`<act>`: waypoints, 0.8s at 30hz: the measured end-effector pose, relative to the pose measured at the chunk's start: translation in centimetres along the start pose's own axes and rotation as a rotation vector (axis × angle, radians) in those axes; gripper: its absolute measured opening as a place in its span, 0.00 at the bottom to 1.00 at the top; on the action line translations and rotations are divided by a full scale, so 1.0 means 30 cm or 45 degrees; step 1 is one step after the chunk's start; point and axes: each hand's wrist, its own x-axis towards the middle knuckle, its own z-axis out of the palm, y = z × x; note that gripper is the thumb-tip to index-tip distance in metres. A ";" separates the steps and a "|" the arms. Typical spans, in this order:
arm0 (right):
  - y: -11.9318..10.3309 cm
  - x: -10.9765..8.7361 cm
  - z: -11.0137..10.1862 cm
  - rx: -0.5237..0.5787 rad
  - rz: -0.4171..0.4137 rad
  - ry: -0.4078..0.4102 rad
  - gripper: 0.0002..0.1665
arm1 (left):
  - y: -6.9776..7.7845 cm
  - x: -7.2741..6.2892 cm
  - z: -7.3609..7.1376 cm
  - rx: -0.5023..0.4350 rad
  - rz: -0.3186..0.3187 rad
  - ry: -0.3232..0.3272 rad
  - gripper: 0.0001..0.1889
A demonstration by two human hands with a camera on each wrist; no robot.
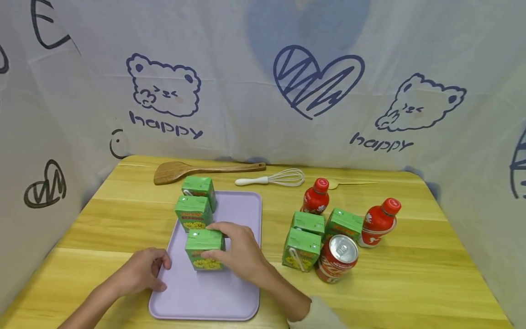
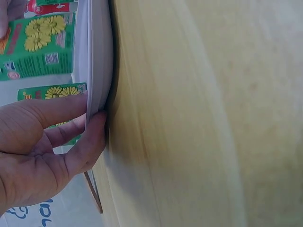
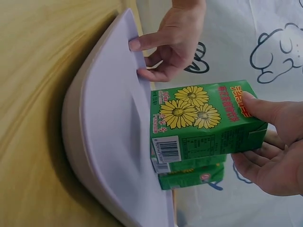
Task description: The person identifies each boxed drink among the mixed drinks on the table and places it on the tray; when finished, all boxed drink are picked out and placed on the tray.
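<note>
In the head view a lilac tray (image 1: 205,301) lies on the table. My right hand (image 1: 242,253) holds a green drink carton (image 1: 204,249) with yellow flowers, thumb on its front and fingers behind. The right wrist view shows this carton (image 3: 196,111) upright, its base close over the tray (image 3: 111,94). My left hand (image 1: 141,272) is at the tray's left edge; in the left wrist view its thumb and fingers (image 2: 90,142) pinch the rim. Two more green cartons, a nearer one (image 1: 193,212) and a farther one (image 1: 201,186), stand at the tray's far left.
Right of the tray stand several green cartons (image 1: 302,249), a red can (image 1: 337,259) and two red bottles, one behind (image 1: 315,198) and one at right (image 1: 376,224). Along the back lie a wooden spatula (image 1: 176,172), a whisk (image 1: 269,178) and a thin yellow utensil (image 1: 349,183).
</note>
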 end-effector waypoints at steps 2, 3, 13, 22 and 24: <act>0.001 0.010 0.017 -0.004 -0.002 0.007 0.28 | -0.001 -0.005 0.002 -0.007 0.014 0.000 0.21; 0.001 0.016 0.025 -0.012 -0.007 0.016 0.28 | -0.001 -0.008 0.003 -0.011 0.021 0.001 0.21; -0.015 0.069 0.087 -0.095 0.013 0.064 0.29 | -0.009 -0.016 0.004 -0.051 0.072 -0.024 0.21; -0.013 0.093 0.134 -0.160 0.042 0.038 0.28 | -0.013 -0.014 0.004 -0.069 0.074 -0.040 0.21; -0.013 0.099 0.139 -0.165 0.034 0.046 0.28 | -0.013 -0.013 0.003 -0.075 0.069 -0.045 0.21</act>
